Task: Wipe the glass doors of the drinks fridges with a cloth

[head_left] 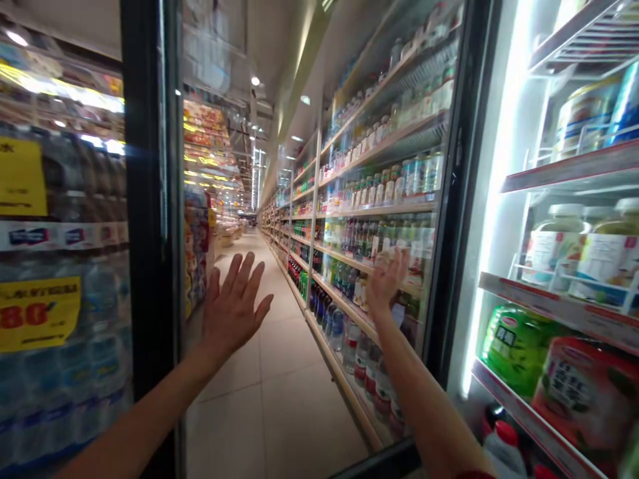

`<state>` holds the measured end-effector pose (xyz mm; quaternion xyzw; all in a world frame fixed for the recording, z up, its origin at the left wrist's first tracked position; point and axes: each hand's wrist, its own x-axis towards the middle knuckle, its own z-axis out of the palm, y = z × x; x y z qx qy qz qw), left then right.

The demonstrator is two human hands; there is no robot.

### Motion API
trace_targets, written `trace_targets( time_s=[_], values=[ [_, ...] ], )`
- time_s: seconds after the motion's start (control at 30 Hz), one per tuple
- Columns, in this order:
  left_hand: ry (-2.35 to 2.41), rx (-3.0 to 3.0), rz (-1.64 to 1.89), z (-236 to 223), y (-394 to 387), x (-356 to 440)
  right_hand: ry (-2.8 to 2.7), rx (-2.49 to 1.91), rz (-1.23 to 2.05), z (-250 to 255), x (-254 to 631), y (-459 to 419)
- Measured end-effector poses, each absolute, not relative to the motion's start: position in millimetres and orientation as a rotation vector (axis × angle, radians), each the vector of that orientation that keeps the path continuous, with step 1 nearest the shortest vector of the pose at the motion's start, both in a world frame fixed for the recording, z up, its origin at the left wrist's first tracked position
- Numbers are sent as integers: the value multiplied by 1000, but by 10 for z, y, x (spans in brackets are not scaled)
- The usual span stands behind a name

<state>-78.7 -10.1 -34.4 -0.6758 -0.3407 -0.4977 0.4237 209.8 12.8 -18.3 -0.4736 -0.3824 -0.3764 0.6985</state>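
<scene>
A glass cooler door [449, 199] with a black frame stands swung out before me, and both hands are raised at its pane. My left hand [234, 303] is open, palm toward the glass and fingers spread, with nothing in it. Farther right, my right hand [387, 276] is also up against or just short of the pane. Its fingers look stretched out and somewhat blurred, and I see no object in them. Whether either palm presses on the glass I cannot tell.
To the right, lit cooler shelves [549, 173] hold white-capped bottles [556, 243], a green pack [516, 339] and a red pack [584, 386]. Stacked bottles with yellow price signs [40, 313] stand at left. A tiled aisle floor [287, 392] shows through the glass.
</scene>
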Motion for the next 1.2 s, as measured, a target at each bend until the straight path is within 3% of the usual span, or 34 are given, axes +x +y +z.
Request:
trace_targets(
  time_s=[0.17, 0.3, 0.4, 0.6, 0.83, 0.97, 1.07, 1.2],
  values=[
    [-857, -1679, -1269, -188, -75, -667, -1378, -1002, -970, -300, 1900, 73],
    [-870, -1690, -1264, -170, -77, -619, -974, -1078, -830, -97, 2470, 76],
    [-881, -1684, -1269, -198, -78, -610, -846, -1087, -754, 30, 2337, 88],
    [-886, -1703, -1271, -205, -79, -618, -1558, -941, -986, -110, 1704, -26],
    [-878, -1677, -1241, -207, -83, -619, -935, -1053, -845, 175, 2079, 65],
    [-873, -1670, -1236, -208, -65, -628, -1397, -939, -1039, 68, 1423, 12],
    [-881, -1681, -1243, -208, -58, -636, -1659, -814, -1189, 23, 1498, -34],
    [-895, -1693, -1248, -214, -63, -629, -1107, -969, -986, 123, 2107, 52]
  ],
)
